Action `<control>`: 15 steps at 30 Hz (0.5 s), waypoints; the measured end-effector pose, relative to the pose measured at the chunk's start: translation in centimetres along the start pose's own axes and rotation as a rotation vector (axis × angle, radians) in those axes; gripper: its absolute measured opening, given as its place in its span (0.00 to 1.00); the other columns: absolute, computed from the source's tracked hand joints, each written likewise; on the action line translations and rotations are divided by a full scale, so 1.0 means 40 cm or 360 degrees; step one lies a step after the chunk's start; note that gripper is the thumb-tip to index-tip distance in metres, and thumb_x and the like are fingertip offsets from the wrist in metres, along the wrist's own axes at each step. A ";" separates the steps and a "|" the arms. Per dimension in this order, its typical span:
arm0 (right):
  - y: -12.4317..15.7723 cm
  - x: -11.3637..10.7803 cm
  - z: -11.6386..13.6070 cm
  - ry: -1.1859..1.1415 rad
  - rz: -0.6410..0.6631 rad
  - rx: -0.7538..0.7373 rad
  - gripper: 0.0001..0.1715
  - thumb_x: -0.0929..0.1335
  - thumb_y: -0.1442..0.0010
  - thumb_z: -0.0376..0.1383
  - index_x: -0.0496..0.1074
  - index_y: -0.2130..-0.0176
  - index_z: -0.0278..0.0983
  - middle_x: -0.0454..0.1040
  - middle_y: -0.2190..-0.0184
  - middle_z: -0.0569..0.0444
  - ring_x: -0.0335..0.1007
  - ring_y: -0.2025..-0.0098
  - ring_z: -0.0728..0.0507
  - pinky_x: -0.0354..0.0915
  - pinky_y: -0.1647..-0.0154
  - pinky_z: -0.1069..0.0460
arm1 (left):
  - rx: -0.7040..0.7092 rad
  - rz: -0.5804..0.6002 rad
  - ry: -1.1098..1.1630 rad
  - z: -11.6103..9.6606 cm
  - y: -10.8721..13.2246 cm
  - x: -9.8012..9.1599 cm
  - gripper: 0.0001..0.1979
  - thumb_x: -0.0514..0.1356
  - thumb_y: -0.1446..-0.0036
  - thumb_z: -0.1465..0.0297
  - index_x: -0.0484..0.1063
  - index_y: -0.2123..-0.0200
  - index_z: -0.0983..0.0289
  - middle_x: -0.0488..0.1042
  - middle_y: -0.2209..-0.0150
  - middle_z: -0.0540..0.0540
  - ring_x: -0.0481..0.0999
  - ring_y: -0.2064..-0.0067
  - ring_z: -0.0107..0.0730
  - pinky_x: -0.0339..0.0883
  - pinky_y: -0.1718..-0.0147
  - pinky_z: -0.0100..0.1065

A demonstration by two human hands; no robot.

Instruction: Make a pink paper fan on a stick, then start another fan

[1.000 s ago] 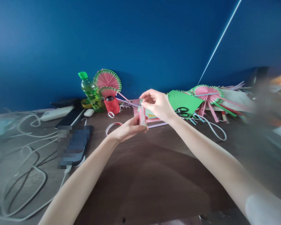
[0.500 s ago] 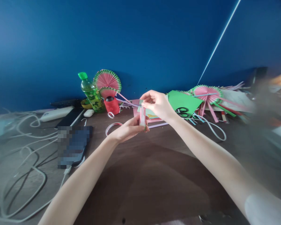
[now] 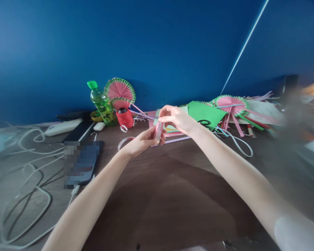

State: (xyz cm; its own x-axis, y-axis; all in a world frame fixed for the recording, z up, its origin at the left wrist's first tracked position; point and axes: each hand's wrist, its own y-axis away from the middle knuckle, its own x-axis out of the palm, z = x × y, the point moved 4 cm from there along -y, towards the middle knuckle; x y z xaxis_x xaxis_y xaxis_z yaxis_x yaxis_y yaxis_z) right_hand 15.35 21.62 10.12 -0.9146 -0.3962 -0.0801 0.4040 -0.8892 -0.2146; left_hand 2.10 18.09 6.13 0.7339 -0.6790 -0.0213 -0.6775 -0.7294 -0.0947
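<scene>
Head cam: L hand (image 3: pixel 142 142) grips pink paper bundle (image 3: pixel 158 132), R hand (image 3: pixel 176 118) pinches its 12 o'clock end; prob. best: even pressure, edges flush, no twist.

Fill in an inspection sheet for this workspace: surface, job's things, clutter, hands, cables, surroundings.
Surface: dark tabletop, partly shadowed.
Job's things: folded pink piece, apparently paper, held aloft.
Clutter: green-capped bottle, red cylinder, pleated pink fans and green sheet at back; phone at left.
Hands: left hand holds the piece's lower end; right hand pinches its upper end.
Cables: pale cables looped at left, one meeting the phone; white loop at right, possibly cord.
Surroundings: blue wall behind; right edge too blurred to identify.
</scene>
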 end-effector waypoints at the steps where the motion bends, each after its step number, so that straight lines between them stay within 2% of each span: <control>1: 0.000 0.001 0.000 0.0012 0.0027 -0.0003 0.06 0.68 0.53 0.30 0.64 0.72 0.35 0.68 0.76 0.56 0.64 0.74 0.49 0.61 0.73 0.52 | -0.0003 -0.0002 -0.0005 -0.001 0.000 0.000 0.16 0.58 0.50 0.74 0.67 0.56 0.65 0.70 0.62 0.56 0.68 0.61 0.31 0.59 0.60 0.34; 4: 0.002 0.000 0.001 0.0060 0.0068 -0.0015 0.04 0.68 0.51 0.31 0.66 0.71 0.35 0.69 0.74 0.55 0.64 0.73 0.50 0.62 0.71 0.51 | -0.0022 -0.0034 -0.0036 -0.006 -0.001 -0.002 0.16 0.59 0.50 0.74 0.67 0.56 0.65 0.70 0.60 0.56 0.69 0.60 0.31 0.59 0.60 0.34; 7: 0.006 -0.001 0.008 0.0188 0.0085 -0.0019 0.03 0.67 0.48 0.32 0.67 0.71 0.34 0.70 0.74 0.54 0.65 0.73 0.50 0.62 0.68 0.51 | -0.0054 -0.0090 -0.0077 -0.010 0.000 -0.010 0.15 0.59 0.51 0.74 0.68 0.57 0.65 0.72 0.63 0.56 0.70 0.61 0.32 0.60 0.60 0.34; 15: 0.025 0.000 0.053 0.0804 0.0124 -0.0188 0.10 0.65 0.44 0.38 0.72 0.70 0.34 0.73 0.72 0.53 0.66 0.69 0.47 0.61 0.66 0.50 | -0.0109 -0.0140 -0.0104 -0.011 0.000 -0.022 0.16 0.61 0.53 0.72 0.68 0.58 0.66 0.72 0.64 0.56 0.71 0.61 0.33 0.60 0.58 0.37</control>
State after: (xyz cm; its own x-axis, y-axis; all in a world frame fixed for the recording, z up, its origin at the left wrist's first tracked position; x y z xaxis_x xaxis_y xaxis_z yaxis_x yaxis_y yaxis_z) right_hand 15.79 20.24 11.98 -0.7861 -0.2746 -0.5538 0.4938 -0.8179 -0.2952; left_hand 1.43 18.63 6.57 0.7907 -0.6068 -0.0809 -0.6105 -0.7914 -0.0308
